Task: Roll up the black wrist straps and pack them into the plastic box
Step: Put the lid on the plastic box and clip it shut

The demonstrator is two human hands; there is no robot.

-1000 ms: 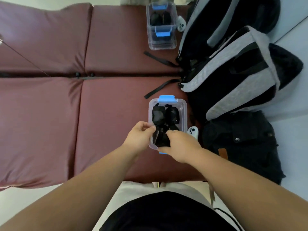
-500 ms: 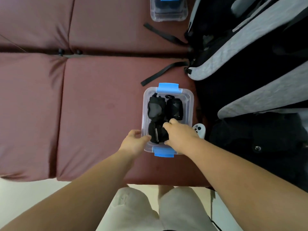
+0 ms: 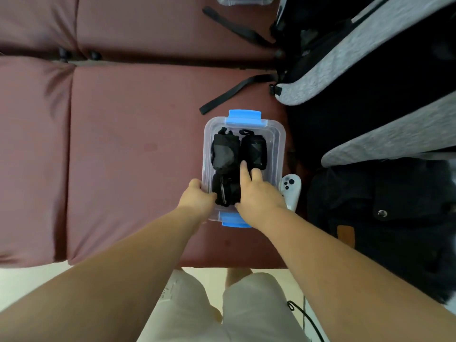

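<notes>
While my left hand (image 3: 197, 199) braces the near left wall of the plastic box (image 3: 280, 149), fingers curled on its rim, my right hand (image 3: 259, 193) reaches inside, two fingers (image 3: 244, 169) extended and pressing down between the rolled black wrist straps (image 3: 254, 150), gripping nothing. Three rolls sit in the box on the maroon cushion (image 3: 135, 156). My worry: the near roll (image 3: 225, 190) looks loosely wound and could spring open once I lift off, or a tail could foul the blue latch (image 3: 244, 116).
</notes>
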